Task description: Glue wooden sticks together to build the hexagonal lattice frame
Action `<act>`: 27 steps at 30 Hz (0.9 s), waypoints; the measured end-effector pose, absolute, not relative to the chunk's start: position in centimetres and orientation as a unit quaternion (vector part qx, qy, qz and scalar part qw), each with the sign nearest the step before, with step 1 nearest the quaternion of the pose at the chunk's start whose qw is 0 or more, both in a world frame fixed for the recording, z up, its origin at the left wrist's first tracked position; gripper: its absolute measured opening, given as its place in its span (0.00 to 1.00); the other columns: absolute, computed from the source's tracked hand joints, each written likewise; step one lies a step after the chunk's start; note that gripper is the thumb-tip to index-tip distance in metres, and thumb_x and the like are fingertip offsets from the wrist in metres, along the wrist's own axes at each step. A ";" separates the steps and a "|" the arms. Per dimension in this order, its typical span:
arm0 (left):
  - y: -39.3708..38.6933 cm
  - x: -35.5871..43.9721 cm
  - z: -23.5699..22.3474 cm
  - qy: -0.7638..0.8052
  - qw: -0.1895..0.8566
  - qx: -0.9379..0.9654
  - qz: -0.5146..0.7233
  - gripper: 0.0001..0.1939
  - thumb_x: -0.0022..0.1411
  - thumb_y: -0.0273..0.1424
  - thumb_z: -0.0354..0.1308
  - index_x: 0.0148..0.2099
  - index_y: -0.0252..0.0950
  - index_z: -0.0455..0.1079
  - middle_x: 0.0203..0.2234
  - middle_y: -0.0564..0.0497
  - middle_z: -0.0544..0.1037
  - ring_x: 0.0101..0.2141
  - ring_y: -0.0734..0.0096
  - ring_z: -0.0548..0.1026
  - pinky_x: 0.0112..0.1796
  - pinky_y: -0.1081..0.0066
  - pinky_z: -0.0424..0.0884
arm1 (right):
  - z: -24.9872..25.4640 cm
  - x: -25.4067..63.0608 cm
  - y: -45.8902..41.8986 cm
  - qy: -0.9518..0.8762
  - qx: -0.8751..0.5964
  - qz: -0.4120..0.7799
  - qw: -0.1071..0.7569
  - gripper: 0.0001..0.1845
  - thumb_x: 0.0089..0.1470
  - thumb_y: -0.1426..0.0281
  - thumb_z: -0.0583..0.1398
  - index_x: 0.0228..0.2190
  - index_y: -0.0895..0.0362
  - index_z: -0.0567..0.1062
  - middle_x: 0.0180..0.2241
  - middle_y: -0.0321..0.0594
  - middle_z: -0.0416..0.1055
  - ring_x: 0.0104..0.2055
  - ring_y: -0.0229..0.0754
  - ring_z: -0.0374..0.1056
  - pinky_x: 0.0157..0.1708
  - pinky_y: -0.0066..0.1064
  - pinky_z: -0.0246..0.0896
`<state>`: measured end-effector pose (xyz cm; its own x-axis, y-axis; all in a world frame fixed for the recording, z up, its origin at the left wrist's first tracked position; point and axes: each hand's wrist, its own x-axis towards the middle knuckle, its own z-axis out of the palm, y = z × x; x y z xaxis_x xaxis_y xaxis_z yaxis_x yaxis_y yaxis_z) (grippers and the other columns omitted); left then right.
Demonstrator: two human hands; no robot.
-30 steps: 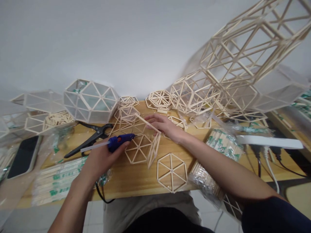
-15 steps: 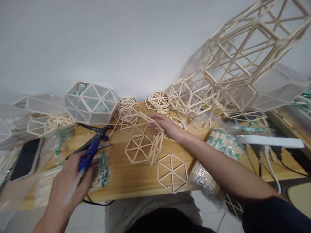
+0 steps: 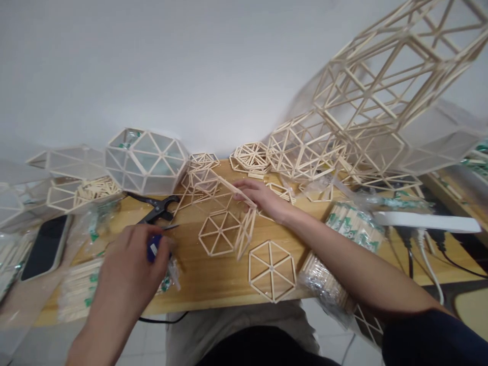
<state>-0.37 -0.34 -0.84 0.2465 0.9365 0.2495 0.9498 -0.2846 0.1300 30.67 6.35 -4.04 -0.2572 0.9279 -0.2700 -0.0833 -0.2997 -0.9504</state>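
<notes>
My left hand [image 3: 129, 264] is closed around a blue hot glue gun [image 3: 153, 247], most of which is hidden behind the fingers. My right hand [image 3: 265, 199] pinches a hexagonal wooden-stick frame [image 3: 234, 189] by its edge and holds it tilted up off the table. That frame meets another upright stick panel [image 3: 246, 235] near its lower corner; whether they are glued I cannot tell. A spoked stick hexagon [image 3: 220, 232] is beside that panel. Closer to me, one more flat hexagon [image 3: 271, 270] lies on the wooden table [image 3: 190, 284].
Black pliers [image 3: 158, 208] lie beyond my left hand. A phone [image 3: 46, 247] and bagged sticks [image 3: 78, 290] are at left. Wrapped stick bundles [image 3: 353, 223] and a white power strip [image 3: 427, 221] sit at right. A tall stick lattice [image 3: 381, 96] leans along the wall.
My left hand has moved right and turned, so the glue gun now shows only a small blue part. My right hand stays put, and the frame it holds is tilted slightly differently.
</notes>
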 end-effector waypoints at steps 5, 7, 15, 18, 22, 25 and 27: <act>2.3 5.1 -2.0 -0.496 -0.054 -0.862 -0.091 0.12 0.74 0.35 0.53 0.45 0.40 0.78 0.40 0.46 0.82 0.40 0.57 0.81 0.41 0.63 0.72 | -4.0 30.6 6.3 -0.453 -0.469 0.653 0.386 0.17 0.48 0.64 0.68 0.43 0.51 0.79 0.33 0.36 0.74 0.32 0.40 0.67 0.29 0.31 0.64; 3.5 6.5 -2.5 -0.481 -0.046 -0.875 -0.035 0.12 0.74 0.33 0.54 0.45 0.40 0.80 0.40 0.45 0.83 0.40 0.57 0.81 0.40 0.64 0.71 | -3.8 30.6 6.2 -0.455 -0.474 0.647 0.386 0.18 0.48 0.64 0.68 0.42 0.52 0.79 0.33 0.35 0.74 0.32 0.40 0.68 0.28 0.30 0.64; 5.9 8.2 -3.1 -0.450 -0.032 -0.892 0.009 0.13 0.72 0.29 0.55 0.42 0.36 0.82 0.38 0.42 0.84 0.40 0.52 0.81 0.41 0.59 0.71 | -3.7 30.3 6.1 -0.461 -0.479 0.642 0.382 0.16 0.46 0.64 0.69 0.39 0.53 0.78 0.33 0.34 0.76 0.31 0.40 0.68 0.26 0.29 0.64; 6.2 8.1 -3.4 -0.450 -0.045 -0.892 -0.006 0.12 0.72 0.29 0.55 0.42 0.36 0.82 0.40 0.43 0.85 0.43 0.53 0.81 0.46 0.59 0.72 | -3.9 30.3 6.1 -0.466 -0.477 0.639 0.384 0.15 0.47 0.63 0.70 0.37 0.52 0.77 0.33 0.34 0.76 0.33 0.40 0.69 0.26 0.28 0.63; 6.5 8.0 -3.6 -0.454 -0.062 -0.888 -0.020 0.11 0.70 0.28 0.57 0.40 0.38 0.81 0.40 0.45 0.85 0.42 0.55 0.81 0.46 0.60 0.72 | -4.2 30.1 6.1 -0.464 -0.464 0.644 0.393 0.16 0.46 0.62 0.71 0.36 0.51 0.74 0.33 0.34 0.76 0.32 0.41 0.68 0.25 0.28 0.62; 6.7 8.0 -3.7 -0.458 -0.067 -0.886 -0.022 0.10 0.70 0.28 0.58 0.39 0.37 0.81 0.39 0.45 0.85 0.42 0.55 0.81 0.46 0.60 0.71 | -4.3 30.0 6.0 -0.463 -0.461 0.648 0.393 0.17 0.47 0.62 0.71 0.37 0.51 0.73 0.31 0.33 0.76 0.31 0.41 0.69 0.26 0.28 0.62; 6.8 8.1 -3.7 -0.459 -0.066 -0.886 -0.021 0.10 0.70 0.28 0.58 0.39 0.38 0.81 0.39 0.44 0.85 0.43 0.55 0.80 0.47 0.60 0.71 | -4.3 30.0 5.9 -0.463 -0.464 0.646 0.391 0.17 0.47 0.62 0.70 0.38 0.51 0.73 0.31 0.33 0.76 0.32 0.41 0.69 0.27 0.28 0.62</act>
<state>8.09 6.75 -3.72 0.5778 0.8158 -0.0227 0.8102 -0.5700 0.1369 30.02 5.89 -4.29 -0.2635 0.9352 -0.2365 -0.0752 -0.2644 -0.9615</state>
